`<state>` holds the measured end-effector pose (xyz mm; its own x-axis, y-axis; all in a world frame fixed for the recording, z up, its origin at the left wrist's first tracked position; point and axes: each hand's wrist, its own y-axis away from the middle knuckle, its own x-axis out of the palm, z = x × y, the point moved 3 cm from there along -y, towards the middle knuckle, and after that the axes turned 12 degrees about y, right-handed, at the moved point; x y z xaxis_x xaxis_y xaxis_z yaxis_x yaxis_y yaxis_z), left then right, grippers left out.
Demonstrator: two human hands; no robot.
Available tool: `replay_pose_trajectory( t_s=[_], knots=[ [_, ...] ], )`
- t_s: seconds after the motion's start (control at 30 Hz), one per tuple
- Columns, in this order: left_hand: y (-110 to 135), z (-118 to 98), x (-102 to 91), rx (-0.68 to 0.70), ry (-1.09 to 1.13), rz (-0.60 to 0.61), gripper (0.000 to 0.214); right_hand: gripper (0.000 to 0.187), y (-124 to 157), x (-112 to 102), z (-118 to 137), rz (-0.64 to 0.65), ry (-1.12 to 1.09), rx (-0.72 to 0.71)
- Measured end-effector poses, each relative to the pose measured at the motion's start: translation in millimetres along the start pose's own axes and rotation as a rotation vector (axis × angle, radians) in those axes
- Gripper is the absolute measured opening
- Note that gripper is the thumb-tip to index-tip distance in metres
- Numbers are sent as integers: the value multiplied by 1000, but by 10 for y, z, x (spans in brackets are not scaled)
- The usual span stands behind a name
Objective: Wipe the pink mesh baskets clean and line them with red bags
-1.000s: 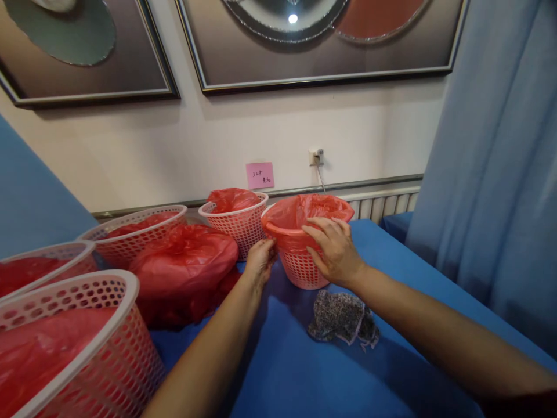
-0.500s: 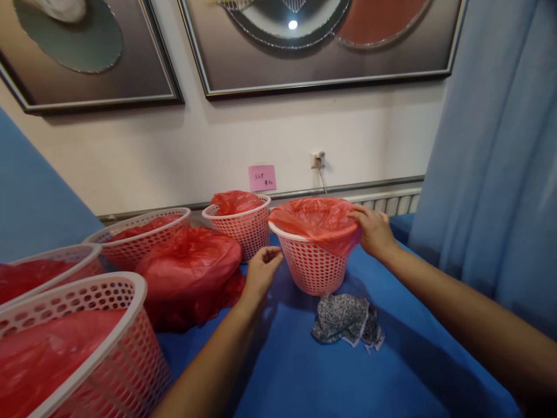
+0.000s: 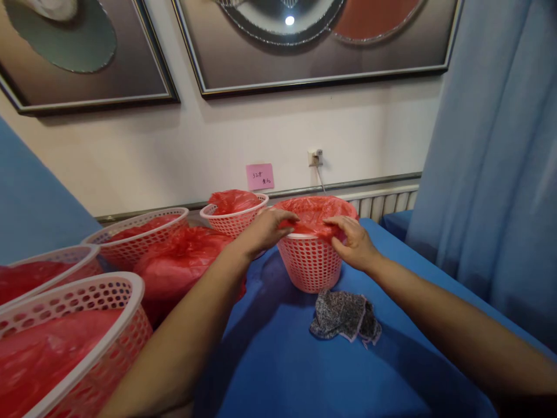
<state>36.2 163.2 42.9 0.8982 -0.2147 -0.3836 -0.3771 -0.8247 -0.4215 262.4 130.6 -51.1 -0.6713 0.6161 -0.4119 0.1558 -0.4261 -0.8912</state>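
A pink perforated plastic basket (image 3: 310, 264) stands upright on the blue surface, lined with a red plastic bag (image 3: 315, 209) whose edge folds over the rim. At the rim's front left, my left hand (image 3: 270, 230) closes its thumb and fingers on the bag's edge. My right hand (image 3: 354, 242) grips the bag at the front right, thumb below and fingers above, where red film hangs outside the rim. Just in front of the basket lies a crumpled speckled grey cloth (image 3: 343, 316), touched by neither hand.
More lined baskets stand at the left, including a large near one (image 3: 126, 337) and a smaller one (image 3: 235, 220) by the wall. A bulging red bag (image 3: 178, 264) sits among them. A blue curtain (image 3: 483, 174) hangs at right, with a radiator (image 3: 387, 203) behind.
My left hand has risen from beside the basket onto its front left rim. My right hand has slid from the right side to the front right, and the overhanging bag flap there is smaller.
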Motion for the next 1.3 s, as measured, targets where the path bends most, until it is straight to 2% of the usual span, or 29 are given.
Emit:
replay_pose_trajectory(
  t_s=[0.07, 0.13, 0.23, 0.27, 0.33, 0.37, 0.5, 0.6, 0.73, 0.87, 1.03, 1.1, 1.2, 1.3],
  knots=[
    [-54, -46, 12, -41, 55, -40, 31, 38, -22, -21, -54, 33, -29, 16],
    [-23, -71, 24, 5, 3, -49, 29, 37, -40, -38, -98, 64, -48, 17],
    [210, -43, 44, 273, -301, -87, 14, 39, -63, -55, -158, 109, -70, 13],
    [330, -5, 50, 385, -420, -141, 10, 40, -72, -58, -177, 128, -81, 13],
    [583, 133, 52, 517, -548, -286, 14, 43, -92, -61, -209, 168, -100, 21],
    [697, 221, 56, 539, -574, -335, 14, 46, -101, -62, -221, 185, -107, 28],
    [957, 519, 92, 500, -652, -368, 9, 55, -125, -69, -244, 198, -113, 54],
    [987, 527, 129, 563, -695, -439, 16, 56, -120, -73, -234, 195, -118, 51],
    [868, 449, 261, 620, -736, -332, 29, 53, -110, -82, -213, 210, -111, 17],
    [797, 524, 300, 545, -599, -371, 16, 48, -108, -97, -220, 215, -132, -23],
    [969, 872, 365, 167, -71, -342, 11, 45, -88, -106, -266, 217, -126, -35],
    [1064, 968, 371, 92, 30, -367, 13, 48, -77, -121, -257, 213, -106, -29],
    [1086, 1054, 238, 16, 158, -541, 14, 48, -68, -160, -145, 166, -46, -54],
    [906, 1100, 5, -101, 357, -735, 23, 43, -74, -149, 89, 104, 37, -124]
  ],
)
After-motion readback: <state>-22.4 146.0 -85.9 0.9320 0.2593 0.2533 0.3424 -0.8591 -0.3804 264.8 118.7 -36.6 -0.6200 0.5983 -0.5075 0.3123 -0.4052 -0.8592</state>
